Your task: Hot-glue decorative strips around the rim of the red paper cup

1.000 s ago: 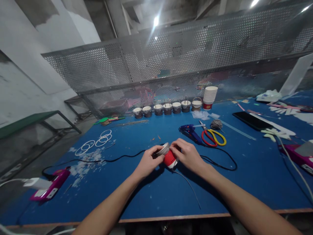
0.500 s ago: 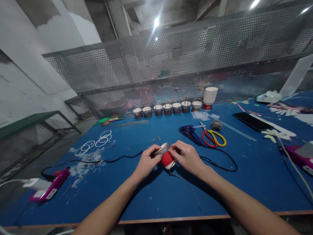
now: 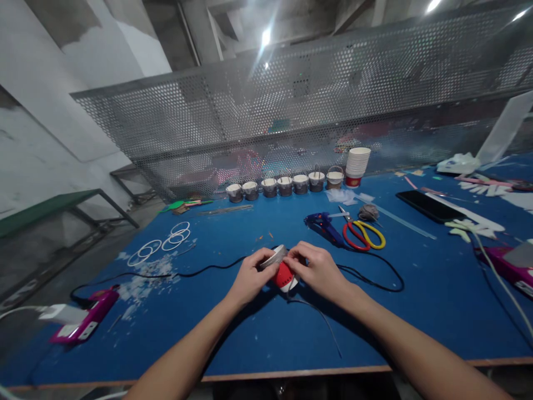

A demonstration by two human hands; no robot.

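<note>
A red and white paper cup (image 3: 285,278) lies tilted between my hands, its rim end wrapped in a grey band. My left hand (image 3: 255,271) is closed on the cup's left side near the rim, thumb on the wall. On the right, the fingertips of my right hand (image 3: 311,265) pinch at the cup's side by the grey wrapping; whether they hold the cord or press the wall is hidden. A thin grey cord (image 3: 320,314) trails from the cup toward the table's front edge.
Behind stand several wrapped cups (image 3: 285,186) and a cup stack (image 3: 357,166). A blue glue gun (image 3: 327,226), scissors (image 3: 364,235) and grey yarn ball (image 3: 368,212) lie right of centre. White rings (image 3: 175,238) and a magenta power strip (image 3: 89,318) are left; a phone (image 3: 428,206) is right.
The cup has turned and shifted slightly to the left in my hands. My right hand's fingers have moved a little along its side.
</note>
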